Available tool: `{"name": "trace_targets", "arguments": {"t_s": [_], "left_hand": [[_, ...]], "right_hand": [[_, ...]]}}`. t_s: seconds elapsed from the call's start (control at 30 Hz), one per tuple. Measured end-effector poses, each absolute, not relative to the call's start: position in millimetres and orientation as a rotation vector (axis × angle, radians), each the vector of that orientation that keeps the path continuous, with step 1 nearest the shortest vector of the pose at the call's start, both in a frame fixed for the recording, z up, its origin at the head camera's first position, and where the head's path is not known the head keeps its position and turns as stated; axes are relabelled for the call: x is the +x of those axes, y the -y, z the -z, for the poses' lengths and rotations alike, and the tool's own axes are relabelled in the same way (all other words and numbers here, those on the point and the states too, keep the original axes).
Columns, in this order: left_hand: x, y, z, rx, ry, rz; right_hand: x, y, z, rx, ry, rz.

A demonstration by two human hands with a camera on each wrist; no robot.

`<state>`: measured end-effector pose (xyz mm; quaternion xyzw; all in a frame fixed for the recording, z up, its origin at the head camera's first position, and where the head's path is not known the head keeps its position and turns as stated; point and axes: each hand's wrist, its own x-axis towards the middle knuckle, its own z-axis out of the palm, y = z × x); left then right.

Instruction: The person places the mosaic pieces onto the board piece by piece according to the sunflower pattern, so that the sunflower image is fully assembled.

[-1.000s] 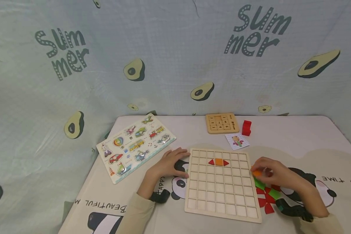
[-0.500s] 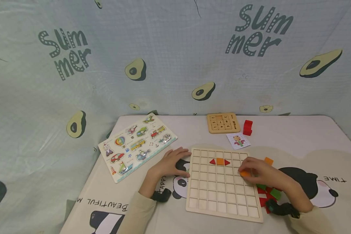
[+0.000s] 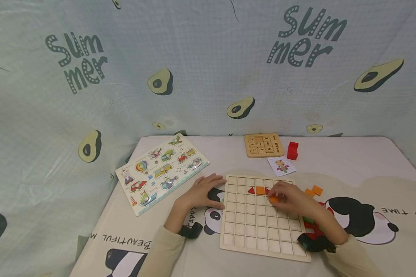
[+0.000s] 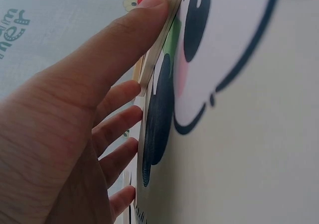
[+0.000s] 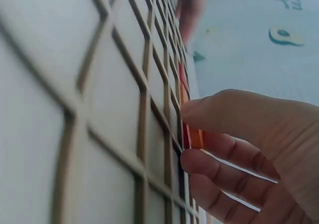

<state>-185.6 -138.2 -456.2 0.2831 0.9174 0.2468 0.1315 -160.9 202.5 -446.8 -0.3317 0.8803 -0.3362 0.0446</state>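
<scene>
In the head view a wooden grid board [image 3: 249,231] lies on the table. A red triangle tile [image 3: 251,191], an orange square tile [image 3: 260,190] and a second red tile [image 3: 267,191] sit in a row of its cells near the far edge. My right hand [image 3: 292,198] pinches another orange tile [image 5: 197,138] between thumb and fingers, low over the board beside the second red tile. My left hand [image 3: 202,193] rests at the board's left edge, its thumb [image 4: 152,5] and fingertips along the rim.
Two orange tiles [image 3: 317,190] lie right of the board; red and green tiles [image 3: 309,226] are partly under my right forearm. Behind stand a number slide puzzle [image 3: 263,145], a pattern card [image 3: 282,166] and a red block [image 3: 292,151]. A vehicle picture puzzle [image 3: 163,174] lies left.
My right hand has carried an orange tile from the pile leftward over the board to the row of tiles. Two orange tiles now show behind it. The left hand has stayed put.
</scene>
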Motion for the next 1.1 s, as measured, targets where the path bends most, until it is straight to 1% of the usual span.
{"name": "trace_targets", "arguments": {"t_s": [0.2, 0.43, 0.7, 0.87, 1.1], "left_hand": [[-186, 138, 456, 0.824, -2.666, -0.71], [-186, 138, 456, 0.823, -2.664, -0.718], [-185, 139, 457, 0.818, -2.665, -0.714], [-185, 139, 457, 0.818, -2.666, -0.71], [-186, 139, 456, 0.828, -2.664, -0.716]], "right_hand": [[-161, -186, 450, -0.947, -2.678, 1.053], [-162, -175, 456, -1.009, -2.712, 1.081], [-162, -174, 457, -1.002, -2.687, 1.123], [-161, -172, 457, -0.932, -2.681, 1.12], [-162, -174, 456, -0.898, -2.692, 1.152]]}}
